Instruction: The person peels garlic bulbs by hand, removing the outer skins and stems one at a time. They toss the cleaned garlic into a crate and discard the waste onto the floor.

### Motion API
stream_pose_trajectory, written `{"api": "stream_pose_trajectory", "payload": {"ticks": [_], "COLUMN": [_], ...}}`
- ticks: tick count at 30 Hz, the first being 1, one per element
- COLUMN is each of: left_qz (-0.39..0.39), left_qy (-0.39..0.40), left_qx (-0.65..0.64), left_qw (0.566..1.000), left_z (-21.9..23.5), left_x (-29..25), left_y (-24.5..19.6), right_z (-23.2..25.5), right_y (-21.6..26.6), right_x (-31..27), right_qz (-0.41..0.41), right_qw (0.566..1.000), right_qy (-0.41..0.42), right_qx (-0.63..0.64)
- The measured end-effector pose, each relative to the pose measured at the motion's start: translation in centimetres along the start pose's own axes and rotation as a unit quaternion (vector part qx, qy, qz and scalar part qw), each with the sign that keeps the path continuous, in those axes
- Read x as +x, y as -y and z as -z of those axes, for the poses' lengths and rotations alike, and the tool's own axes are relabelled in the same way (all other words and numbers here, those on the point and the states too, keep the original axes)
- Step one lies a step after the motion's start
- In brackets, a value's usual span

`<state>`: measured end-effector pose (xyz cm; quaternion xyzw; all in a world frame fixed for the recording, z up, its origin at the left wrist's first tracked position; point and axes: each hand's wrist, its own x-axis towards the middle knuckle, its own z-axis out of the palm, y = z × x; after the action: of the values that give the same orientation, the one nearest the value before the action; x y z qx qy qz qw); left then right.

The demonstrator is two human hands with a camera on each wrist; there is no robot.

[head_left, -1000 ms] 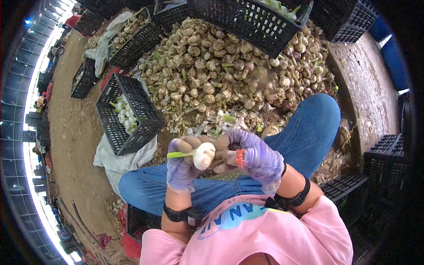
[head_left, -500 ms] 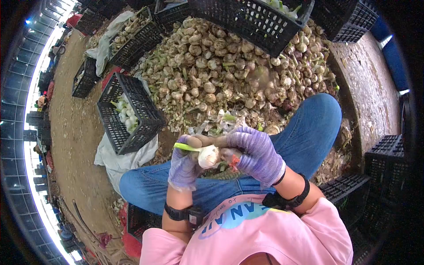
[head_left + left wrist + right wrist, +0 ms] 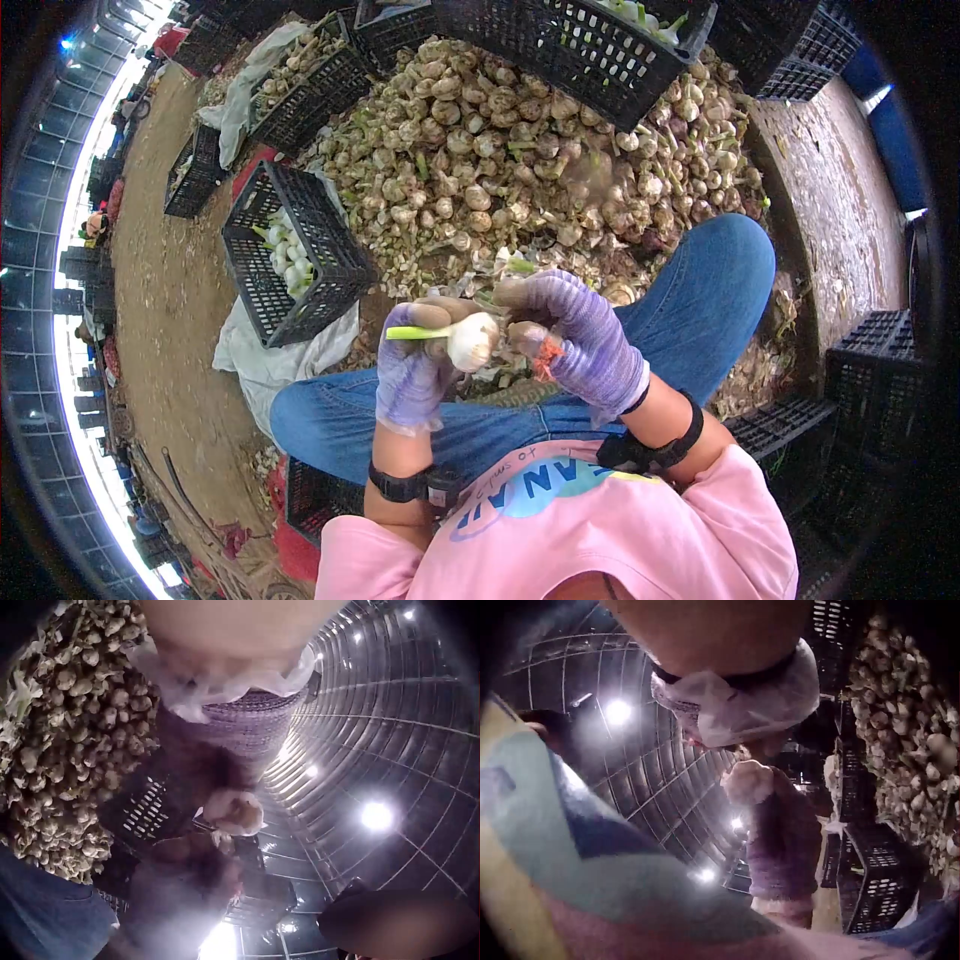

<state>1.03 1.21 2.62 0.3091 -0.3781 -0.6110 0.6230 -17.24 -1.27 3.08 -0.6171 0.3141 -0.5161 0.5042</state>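
In the head view, the left hand [image 3: 410, 375], in a purple glove with bare-looking fingertips, grips a white garlic bulb [image 3: 474, 343] whose green stem points left. Facing the bulb's right side, the gloved right hand [image 3: 588, 345] has its forefinger and thumb bent and apart, with orange-red material [image 3: 547, 358] at the thumb. Both wrist views show the bulb too, its pale underside [image 3: 238, 813] in the left one and its rounded side [image 3: 748, 782] in the right one. Whether the right fingers touch the bulb is unclear.
A heap of unpeeled garlic [image 3: 480, 150] lies beyond the hands. A black crate [image 3: 340, 260] with white bulbs stands at left, another crate [image 3: 610, 70] at the heap's far side. Jeans-clad legs [image 3: 700, 290] frame the lap; white cloth [image 3: 290, 340] lies under the left crate.
The bulb has turned slightly in the left hand, its stem now nearly level. The right fingers, close against the bulb half a second ago, have drawn a little apart from it.
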Motion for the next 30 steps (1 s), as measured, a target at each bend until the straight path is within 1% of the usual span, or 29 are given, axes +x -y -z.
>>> {"api": "stream_pose_trajectory", "payload": {"ticks": [1,2,3,4,5,6,7,8,10,11,12,13,14,16,17,18,20,21,22,24,25,26,27,28,29,30], "left_qz": [0.006,0.011,0.003,0.003,0.007,0.012,0.012,0.015,0.018,0.052,0.085,0.069,0.069,0.074,0.077,0.077,0.076,0.076,0.076,0.077,0.085,0.093,0.107,0.107,0.121,0.136], "left_qy": [0.004,0.008,0.001,-0.001,0.001,0.003,0.002,-0.006,-0.015,-0.035,-0.055,-0.061,-0.063,-0.108,-0.090,-0.090,-0.134,-0.135,-0.122,-0.109,-0.108,-0.106,-0.082,-0.082,-0.082,-0.081], "left_qx": [0.090,0.180,0.207,0.207,0.241,0.274,0.274,0.265,0.256,0.198,0.139,0.105,0.106,0.088,0.080,0.080,0.073,0.073,0.098,0.123,0.159,0.196,0.176,0.176,0.148,0.121], "left_qw": [0.996,0.984,0.978,0.978,0.971,0.962,0.962,0.964,0.966,0.978,0.985,0.990,0.990,0.988,0.990,0.990,0.985,0.985,0.985,0.983,0.978,0.970,0.975,0.975,0.978,0.980], "left_z": [-0.1,-0.2,-0.4,-0.4,-0.5,-0.5,-0.7,-1.0,-1.2,-1.0,-0.8,-0.8,-0.7,-0.5,-0.4,-0.7,-1.7,-1.5,-1.4,-1.3,-1.3,-1.3,-1.0,-1.2,-1.5,-1.7], "left_x": [-0.1,-0.1,-0.2,-0.2,-0.1,-0.1,-0.1,-0.1,-0.2,-0.2,-0.2,0.1,0.1,0.2,0.3,0.3,0.2,0.1,0.1,0.0,0.0,0.0,0.0,0.0,0.0,0.0], "left_y": [-0.4,-0.7,-0.7,-0.8,-0.9,-1.0,-1.0,-0.9,-0.6,-0.4,-0.2,0.1,0.1,0.3,0.2,0.1,-0.5,-0.5,-0.4,-0.3,-0.3,-0.2,-0.3,-0.3,-0.4,-0.5], "right_z": [0.2,0.4,0.7,0.8,0.9,0.9,1.0,0.8,0.2,-0.1,-0.3,-0.5,-0.7,-0.6,-0.4,-0.2,0.4,0.3,-0.1,-1.3,-1.0,-0.7,-0.4,-0.2,-0.3,-0.2], "right_y": [1.0,0.9,0.7,0.5,0.5,0.6,0.6,0.5,0.3,0.2,0.1,0.0,0.2,0.9,1.2,1.2,1.0,-0.6,-0.5,-0.2,-0.2,-0.4,-0.8,-1.0,-0.8,-0.7], "right_x": [0.0,0.0,0.2,0.3,0.4,0.4,0.5,0.5,0.5,0.4,0.3,0.2,0.0,-0.2,-0.3,-0.3,-0.3,-0.9,-1.0,-0.8,-0.5,-0.5,-0.5,-0.5,-0.3,-0.2], "right_qz": [-0.095,-0.095,-0.082,-0.068,-0.069,-0.056,-0.044,-0.044,0.058,0.058,0.096,0.132,0.132,0.130,0.136,0.136,0.022,-0.023,-0.023,-0.117,-0.086,-0.086,-0.131,-0.176,-0.207,-0.208], "right_qw": [0.994,0.994,0.995,0.993,0.992,0.991,0.988,0.988,0.972,0.972,0.976,0.977,0.978,0.985,0.983,0.983,0.996,0.999,0.999,0.979,0.992,0.992,0.987,0.979,0.965,0.964], "right_qy": [0.033,0.034,0.059,0.084,0.085,0.087,0.088,0.088,0.025,0.025,0.003,-0.018,-0.017,0.082,0.092,0.093,0.062,0.022,0.022,-0.075,-0.049,-0.049,-0.021,0.008,-0.008,-0.007], "right_qx": [0.035,0.035,-0.010,-0.056,-0.055,-0.086,-0.117,-0.117,-0.226,-0.226,-0.196,-0.165,-0.163,-0.072,-0.087,-0.087,-0.052,0.041,0.040,0.151,0.077,0.076,0.090,0.103,0.163,0.165]}}
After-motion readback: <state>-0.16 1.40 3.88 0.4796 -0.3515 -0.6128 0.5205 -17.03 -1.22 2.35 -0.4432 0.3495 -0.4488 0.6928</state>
